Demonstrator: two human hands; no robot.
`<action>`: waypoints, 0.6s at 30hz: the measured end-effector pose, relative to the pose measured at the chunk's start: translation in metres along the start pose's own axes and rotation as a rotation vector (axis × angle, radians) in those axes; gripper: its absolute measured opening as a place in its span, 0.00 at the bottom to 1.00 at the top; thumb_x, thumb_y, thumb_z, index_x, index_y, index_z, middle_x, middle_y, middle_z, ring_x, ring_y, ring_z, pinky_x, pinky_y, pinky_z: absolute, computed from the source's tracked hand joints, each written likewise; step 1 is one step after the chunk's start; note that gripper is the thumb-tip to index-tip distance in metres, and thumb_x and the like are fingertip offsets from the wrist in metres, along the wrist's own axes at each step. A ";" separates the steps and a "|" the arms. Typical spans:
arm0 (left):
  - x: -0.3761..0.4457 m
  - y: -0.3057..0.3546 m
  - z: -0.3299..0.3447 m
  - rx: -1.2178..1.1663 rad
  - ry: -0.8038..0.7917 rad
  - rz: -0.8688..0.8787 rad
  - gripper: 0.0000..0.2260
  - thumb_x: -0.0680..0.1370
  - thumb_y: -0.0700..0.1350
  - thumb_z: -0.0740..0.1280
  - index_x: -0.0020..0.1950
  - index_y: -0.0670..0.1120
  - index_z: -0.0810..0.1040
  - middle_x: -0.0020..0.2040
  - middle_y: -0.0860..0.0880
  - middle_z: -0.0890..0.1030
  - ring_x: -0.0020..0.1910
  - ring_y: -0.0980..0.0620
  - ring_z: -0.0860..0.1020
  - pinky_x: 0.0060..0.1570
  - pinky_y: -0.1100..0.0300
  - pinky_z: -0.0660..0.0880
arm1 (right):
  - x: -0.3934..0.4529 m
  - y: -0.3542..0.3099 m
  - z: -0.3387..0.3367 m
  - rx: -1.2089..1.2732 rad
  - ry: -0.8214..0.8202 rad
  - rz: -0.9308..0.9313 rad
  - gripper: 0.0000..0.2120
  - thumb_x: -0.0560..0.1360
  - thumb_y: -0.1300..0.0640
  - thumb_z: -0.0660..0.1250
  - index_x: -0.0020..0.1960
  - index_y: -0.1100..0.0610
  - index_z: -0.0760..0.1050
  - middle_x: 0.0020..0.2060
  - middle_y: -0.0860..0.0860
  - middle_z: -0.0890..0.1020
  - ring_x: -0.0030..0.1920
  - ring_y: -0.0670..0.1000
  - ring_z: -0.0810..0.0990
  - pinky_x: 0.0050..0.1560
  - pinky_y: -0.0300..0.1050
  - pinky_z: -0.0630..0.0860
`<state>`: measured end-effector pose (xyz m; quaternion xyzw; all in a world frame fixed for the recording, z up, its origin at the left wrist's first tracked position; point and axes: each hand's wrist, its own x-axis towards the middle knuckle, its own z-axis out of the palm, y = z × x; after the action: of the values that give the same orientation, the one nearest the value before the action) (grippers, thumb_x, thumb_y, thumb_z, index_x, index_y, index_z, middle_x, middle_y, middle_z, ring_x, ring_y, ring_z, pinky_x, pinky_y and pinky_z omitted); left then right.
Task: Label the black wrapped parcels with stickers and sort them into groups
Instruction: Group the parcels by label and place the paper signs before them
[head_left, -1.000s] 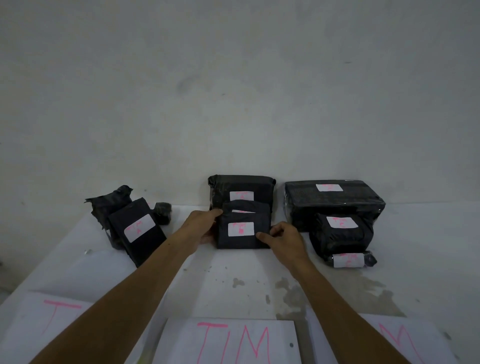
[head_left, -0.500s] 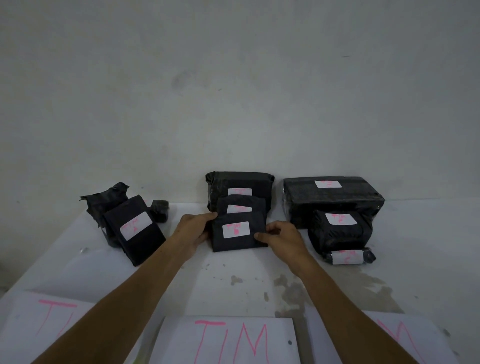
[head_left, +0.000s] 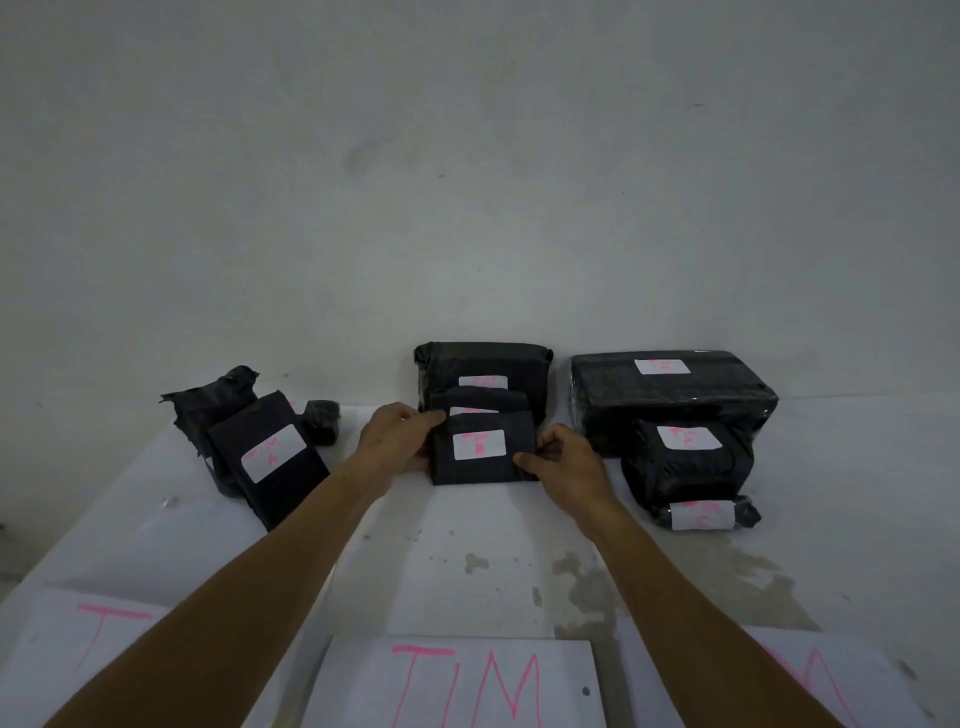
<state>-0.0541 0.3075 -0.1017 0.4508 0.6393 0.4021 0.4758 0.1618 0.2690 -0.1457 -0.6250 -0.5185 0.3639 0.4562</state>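
Black plastic wrap covers every parcel on the white table (head_left: 467, 525), and they stand in three clusters along the grey wall (head_left: 467, 182). In the middle cluster the front parcel (head_left: 480, 470) stands upright on the table, its white sticker (head_left: 479, 445) facing the camera with pink writing on it. The left hand (head_left: 397, 434) grips its left edge, thumb curled over the upper corner. The right hand (head_left: 566, 460) pinches its right edge, thumb on the front face and fingers curled behind. Just behind it a second parcel (head_left: 480, 400) leans, only the top strip of its sticker showing, and behind that a taller parcel (head_left: 483, 364) rests against the wall.

In the left cluster, a flat labelled parcel (head_left: 270, 457) tilts against a crumpled black bundle (head_left: 208, 405), with a small black lump (head_left: 322, 418) just beside them.

In the right cluster, a large block-shaped parcel (head_left: 675, 400) sits by the wall, a rounded parcel (head_left: 685, 460) touches its front, and a small roll (head_left: 704, 514) lies on its side nearest the camera; all three bear stickers.

Along the near edge lie three white sheets with pink lettering; the middle sheet (head_left: 457, 686) reads "TIM".
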 end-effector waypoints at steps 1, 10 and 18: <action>-0.001 0.003 0.003 0.065 -0.016 0.002 0.15 0.77 0.52 0.73 0.54 0.42 0.77 0.50 0.44 0.83 0.50 0.45 0.83 0.52 0.49 0.83 | 0.000 0.000 0.000 0.001 0.000 -0.004 0.11 0.74 0.63 0.76 0.42 0.55 0.73 0.43 0.54 0.83 0.43 0.50 0.82 0.39 0.33 0.75; 0.008 0.000 0.013 -0.001 0.018 0.051 0.09 0.80 0.47 0.70 0.41 0.48 0.77 0.42 0.46 0.80 0.43 0.47 0.79 0.45 0.53 0.78 | 0.000 0.004 0.000 0.006 0.016 -0.029 0.12 0.73 0.62 0.77 0.41 0.55 0.73 0.42 0.54 0.84 0.43 0.51 0.83 0.41 0.37 0.77; 0.007 0.002 0.014 0.014 0.133 0.089 0.06 0.78 0.47 0.73 0.41 0.50 0.80 0.47 0.46 0.83 0.47 0.47 0.81 0.50 0.54 0.80 | -0.004 0.001 0.011 -0.112 0.160 -0.139 0.10 0.73 0.60 0.77 0.45 0.59 0.76 0.40 0.51 0.83 0.38 0.46 0.79 0.37 0.28 0.73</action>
<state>-0.0409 0.3160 -0.1047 0.4545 0.6515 0.4476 0.4106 0.1512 0.2672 -0.1503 -0.6389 -0.5421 0.2507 0.4848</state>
